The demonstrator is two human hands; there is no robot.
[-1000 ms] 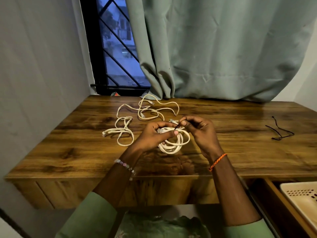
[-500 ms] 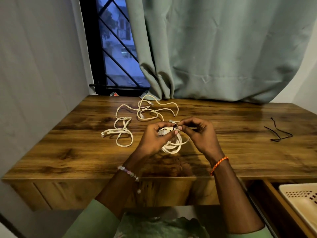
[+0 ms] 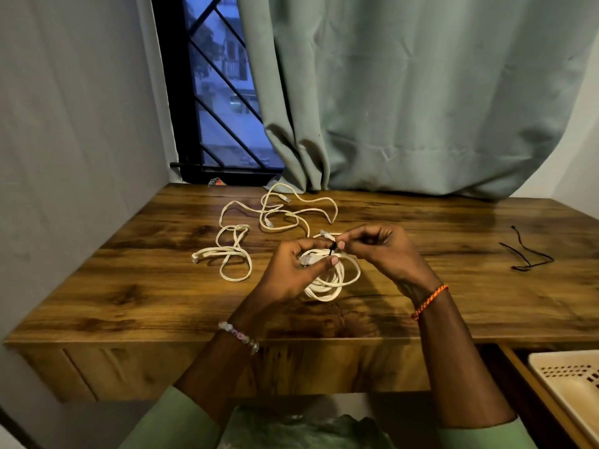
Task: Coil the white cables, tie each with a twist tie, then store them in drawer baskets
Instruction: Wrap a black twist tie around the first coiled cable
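Note:
A coiled white cable (image 3: 330, 283) rests on the wooden table (image 3: 129, 286) between my hands. My left hand (image 3: 291, 270) grips the top of the coil, thumb across the strands. My right hand (image 3: 385, 251) pinches a short black twist tie (image 3: 332, 248) that wraps the coil at its top. A second white cable (image 3: 269, 218) lies loose and tangled farther back on the left. Two more black twist ties (image 3: 526, 254) lie on the table at the far right.
An open drawer at the lower right holds a cream perforated basket (image 3: 573, 380). A grey-green curtain (image 3: 405, 92) hangs behind the table, with a barred window (image 3: 223, 92) at the back left. A wall stands close on the left.
My hands stay on the coil and the tie; the right-hand fingers have shifted slightly at the tie. The view has dipped a little.

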